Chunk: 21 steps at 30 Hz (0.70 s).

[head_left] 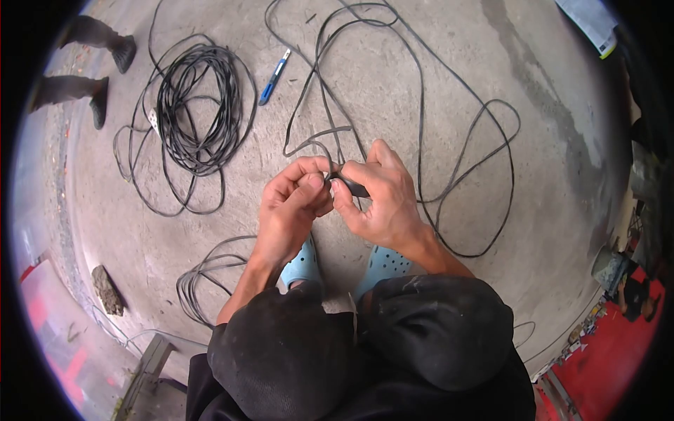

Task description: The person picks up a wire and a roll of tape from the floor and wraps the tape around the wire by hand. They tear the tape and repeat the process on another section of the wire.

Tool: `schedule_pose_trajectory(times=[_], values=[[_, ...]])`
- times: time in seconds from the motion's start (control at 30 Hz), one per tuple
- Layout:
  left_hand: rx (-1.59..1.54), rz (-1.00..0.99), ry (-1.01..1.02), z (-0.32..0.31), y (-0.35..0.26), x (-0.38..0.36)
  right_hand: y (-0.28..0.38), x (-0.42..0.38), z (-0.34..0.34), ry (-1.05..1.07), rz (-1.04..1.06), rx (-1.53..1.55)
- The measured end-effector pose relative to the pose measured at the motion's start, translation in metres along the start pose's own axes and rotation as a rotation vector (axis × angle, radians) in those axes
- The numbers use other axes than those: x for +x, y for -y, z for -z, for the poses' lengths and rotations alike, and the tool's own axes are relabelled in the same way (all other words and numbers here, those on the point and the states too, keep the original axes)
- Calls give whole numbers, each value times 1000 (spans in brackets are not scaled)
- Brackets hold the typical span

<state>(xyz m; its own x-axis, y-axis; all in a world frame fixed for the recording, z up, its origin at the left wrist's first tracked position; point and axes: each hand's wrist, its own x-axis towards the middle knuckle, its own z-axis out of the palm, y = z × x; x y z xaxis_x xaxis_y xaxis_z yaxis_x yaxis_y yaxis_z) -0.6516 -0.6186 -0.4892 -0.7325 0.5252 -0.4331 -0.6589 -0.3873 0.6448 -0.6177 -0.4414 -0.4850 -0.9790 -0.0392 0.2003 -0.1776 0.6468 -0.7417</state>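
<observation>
My left hand [293,203] and my right hand [377,198] meet above my knees, both pinched on the end of a black cable [349,186]. The fingertips of both hands close around the same short stretch of it, thumbs on top. From my hands the cable runs away over the concrete floor in wide loose loops [463,154]. My light blue clogs [385,265] show under my hands.
A coiled bundle of black cable [199,105] lies at the far left, with a blue utility knife [274,77] beside it. Another small coil [203,277] sits by my left foot. A stone [107,289] lies lower left. Another person's legs [84,63] stand at the top left.
</observation>
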Motion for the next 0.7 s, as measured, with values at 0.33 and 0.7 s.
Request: schedule_pose_trajectory(times=[0.33, 0.7], values=[[476, -168, -65, -10, -11, 1, 6, 1, 15, -49, 99, 135], [289, -19, 28, 4, -12, -6, 7, -4, 21, -31, 149, 149]])
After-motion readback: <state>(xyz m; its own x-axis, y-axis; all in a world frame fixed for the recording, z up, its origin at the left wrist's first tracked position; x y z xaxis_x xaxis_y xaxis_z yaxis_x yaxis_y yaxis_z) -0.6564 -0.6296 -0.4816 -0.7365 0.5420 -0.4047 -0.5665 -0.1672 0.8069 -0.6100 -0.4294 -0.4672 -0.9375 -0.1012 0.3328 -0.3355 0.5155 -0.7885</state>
